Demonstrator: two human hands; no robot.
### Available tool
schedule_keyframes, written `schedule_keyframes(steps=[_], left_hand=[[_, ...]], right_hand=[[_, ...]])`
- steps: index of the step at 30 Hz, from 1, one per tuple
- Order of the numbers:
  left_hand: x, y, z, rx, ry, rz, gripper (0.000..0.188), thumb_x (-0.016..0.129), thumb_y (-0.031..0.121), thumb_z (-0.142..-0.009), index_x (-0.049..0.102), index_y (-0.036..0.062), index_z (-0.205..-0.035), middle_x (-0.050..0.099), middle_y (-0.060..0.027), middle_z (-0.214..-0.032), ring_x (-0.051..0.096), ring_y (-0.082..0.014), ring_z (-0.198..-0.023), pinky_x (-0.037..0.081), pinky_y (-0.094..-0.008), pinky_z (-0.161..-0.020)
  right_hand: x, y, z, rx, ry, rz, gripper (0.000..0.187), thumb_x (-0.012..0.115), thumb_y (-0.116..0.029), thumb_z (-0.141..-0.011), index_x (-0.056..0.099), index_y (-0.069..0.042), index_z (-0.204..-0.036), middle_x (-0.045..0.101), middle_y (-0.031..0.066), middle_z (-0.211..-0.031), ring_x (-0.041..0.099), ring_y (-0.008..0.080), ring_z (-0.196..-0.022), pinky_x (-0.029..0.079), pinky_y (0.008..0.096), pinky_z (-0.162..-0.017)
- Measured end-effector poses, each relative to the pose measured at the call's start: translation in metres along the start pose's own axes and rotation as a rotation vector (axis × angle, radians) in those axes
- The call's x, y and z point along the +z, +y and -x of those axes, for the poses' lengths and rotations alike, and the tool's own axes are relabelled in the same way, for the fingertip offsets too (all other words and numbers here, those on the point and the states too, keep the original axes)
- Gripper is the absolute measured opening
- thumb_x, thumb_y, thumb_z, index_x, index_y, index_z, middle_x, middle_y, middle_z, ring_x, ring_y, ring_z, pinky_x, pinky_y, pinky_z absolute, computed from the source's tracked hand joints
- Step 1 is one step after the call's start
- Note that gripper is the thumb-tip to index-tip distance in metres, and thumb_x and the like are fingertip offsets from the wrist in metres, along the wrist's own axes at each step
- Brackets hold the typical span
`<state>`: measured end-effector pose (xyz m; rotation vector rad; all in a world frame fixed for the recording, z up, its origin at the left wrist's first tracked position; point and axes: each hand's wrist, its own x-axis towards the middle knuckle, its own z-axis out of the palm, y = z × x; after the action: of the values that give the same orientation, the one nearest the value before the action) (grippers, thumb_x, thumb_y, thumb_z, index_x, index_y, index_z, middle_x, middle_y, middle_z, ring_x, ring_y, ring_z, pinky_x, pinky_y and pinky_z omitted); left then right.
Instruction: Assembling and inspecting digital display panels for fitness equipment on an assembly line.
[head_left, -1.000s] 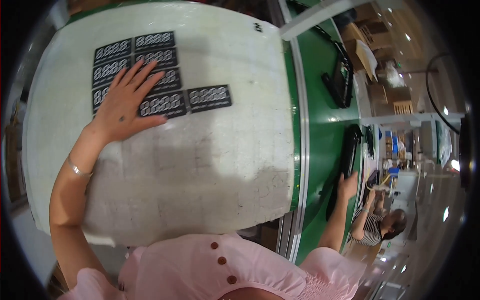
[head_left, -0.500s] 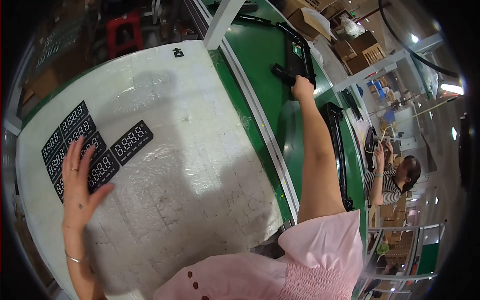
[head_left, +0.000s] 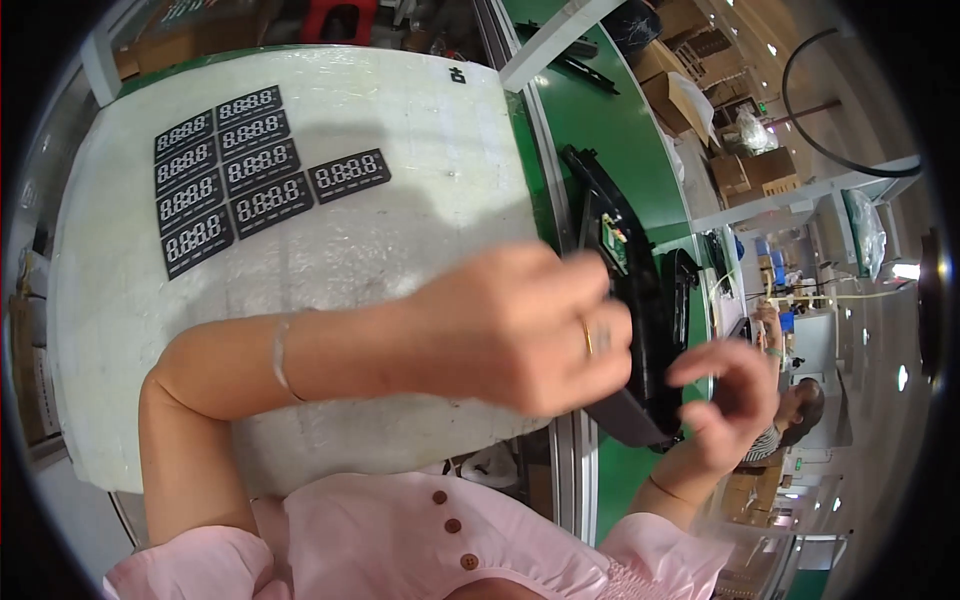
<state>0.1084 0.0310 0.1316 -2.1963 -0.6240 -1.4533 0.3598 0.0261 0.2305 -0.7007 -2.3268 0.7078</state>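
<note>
A long black plastic housing (head_left: 655, 320) with a small green circuit board (head_left: 613, 243) in it lies on the green bench to the right. My left hand (head_left: 530, 330), blurred, reaches across to its near side. The fingers are curled in, and whatever they hold, if anything, is hidden. At the housing's near right end, my right hand (head_left: 730, 400) is raised with thumb and fingers curved apart, nothing visible between them. Several black display panels with white digit segments (head_left: 265, 160) lie in rows on the white plastic-wrapped surface (head_left: 400, 235) to the left.
Another black housing (head_left: 685, 280) lies beyond the first, and black parts (head_left: 585, 72) sit at the bench's far end. A metal rail (head_left: 560, 150) edges the green bench (head_left: 590, 120); a white post (head_left: 560, 40) rises from it. A co-worker (head_left: 795, 410) sits across the bench at right.
My left hand has left the display panels and crossed right to the housing. My right hand has let go of the housing's far part and come nearer. The housing now lies closer to me.
</note>
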Motion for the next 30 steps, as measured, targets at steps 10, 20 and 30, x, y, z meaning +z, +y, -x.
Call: schedule_keyframes(steps=[10, 20, 30], left_hand=[[-0.212, 0.023, 0.076, -1.028, 0.437, 0.418, 0.070, 0.072, 0.011, -0.072, 0.044, -0.0030, -0.135, 0.054, -0.0125, -0.131, 0.054, -0.0204, -0.117, 0.040, -0.0326, -0.101], [-0.282, 0.163, 0.192, -2.046, 0.245, -0.658, 0.065, 0.063, 0.042, -0.090, 0.046, -0.0003, -0.136, 0.053, -0.0127, -0.130, 0.050, -0.0224, -0.121, 0.036, -0.0317, -0.104], [-0.224, 0.153, 0.155, -1.737, -0.404, -0.530, 0.096, 0.075, 0.002, -0.067, 0.028, 0.0105, -0.150, 0.044, -0.0174, -0.143, 0.041, -0.0314, -0.134, 0.032, -0.0382, -0.110]], right_hand=[[-0.040, 0.183, 0.003, 0.387, 0.316, -0.937, 0.076, 0.033, -0.063, -0.095, 0.032, -0.008, -0.147, 0.043, 0.0166, -0.144, 0.036, 0.0328, -0.135, 0.021, 0.0495, -0.114], [0.099, 0.108, -0.035, 0.488, -0.060, -0.596, 0.044, 0.057, -0.024, -0.096, 0.052, 0.001, -0.131, 0.062, 0.0106, -0.118, 0.057, 0.0146, -0.108, 0.042, 0.0260, -0.096], [0.197, 0.040, -0.004, -0.142, -0.259, 0.111, 0.070, 0.068, -0.032, -0.082, 0.043, 0.001, -0.138, 0.041, 0.0223, -0.143, 0.034, 0.0350, -0.138, 0.028, 0.0454, -0.112]])
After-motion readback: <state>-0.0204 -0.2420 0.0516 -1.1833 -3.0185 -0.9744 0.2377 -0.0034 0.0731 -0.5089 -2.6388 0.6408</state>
